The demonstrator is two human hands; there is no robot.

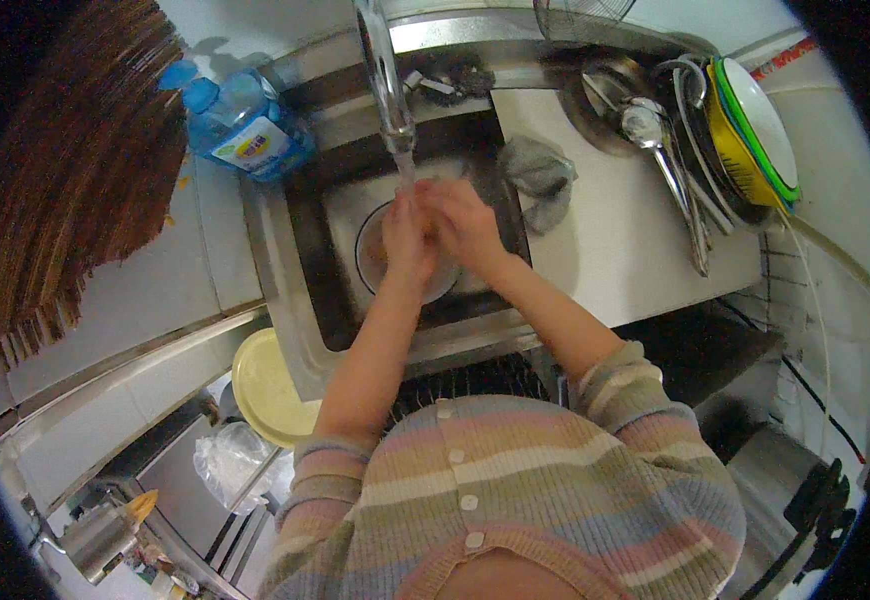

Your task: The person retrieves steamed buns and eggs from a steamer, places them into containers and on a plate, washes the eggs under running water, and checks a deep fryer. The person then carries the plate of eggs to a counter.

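Observation:
Water runs from the metal faucet (388, 97) onto my two hands, which are held together over the sink (330, 225). My left hand (407, 234) and my right hand (465, 217) meet just below the spout, with the fingers curled inward. Something small and orange-brown shows between them, too blurred and covered to name. Under my hands a round bowl (369, 259) stands in the basin, partly hidden by them. Which hand grips the small thing cannot be made out.
A grey cloth (540, 180) lies on the white board (600, 262) at the sink's right. Beyond it are a metal ladle (656, 139) and stacked bowls and colanders (750, 135). Blue detergent bottles (251, 135) stand at the left, near a brown bristly mat (82, 172). A yellow lid (274, 390) sits lower left.

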